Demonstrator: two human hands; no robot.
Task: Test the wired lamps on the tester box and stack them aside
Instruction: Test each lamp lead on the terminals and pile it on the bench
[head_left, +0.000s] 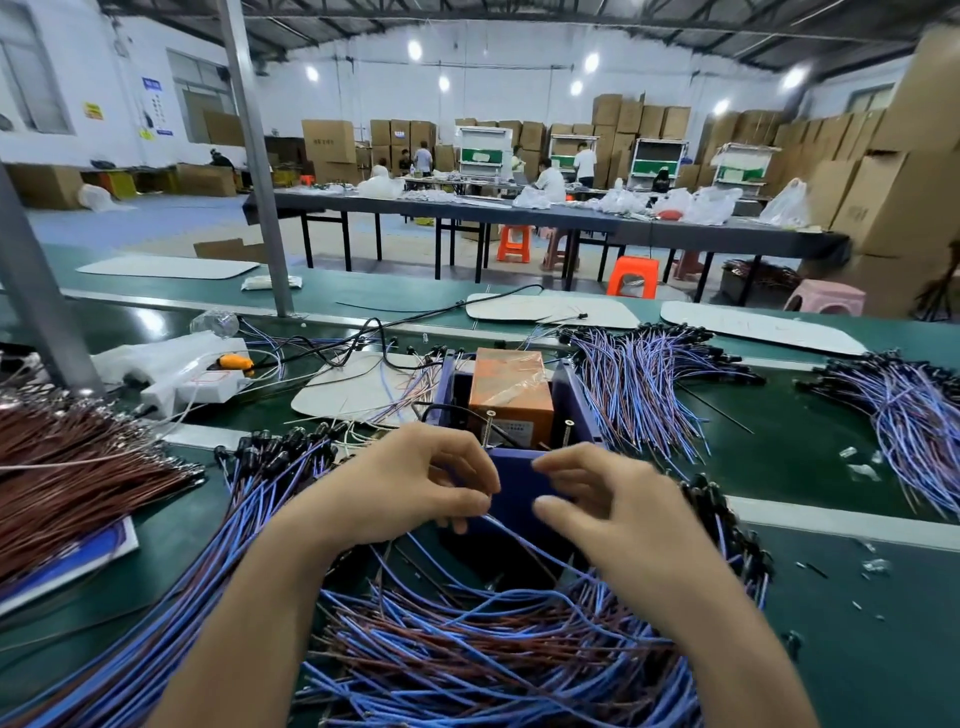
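Note:
The blue tester box (519, 483) stands at the middle of the green bench, with an orange block (511, 392) and two upright screws inside it. My left hand (410, 480) pinches thin blue wires at the box's near wall. My right hand (608, 499) hovers just right of them with fingers loosely curled; whether it holds a wire I cannot tell. A large loose pile of blue and brown wired lamps (467, 639) lies under my forearms. Another bundle (270, 467) with black lamp heads fans out to the left.
Stacked wired lamps lie in fans at the back right (649, 384) and far right (904, 415). A brown wire bundle (67, 467) covers the left. A white power strip (192, 374) and black cable sit behind. A steel post (260, 171) rises from the conveyor.

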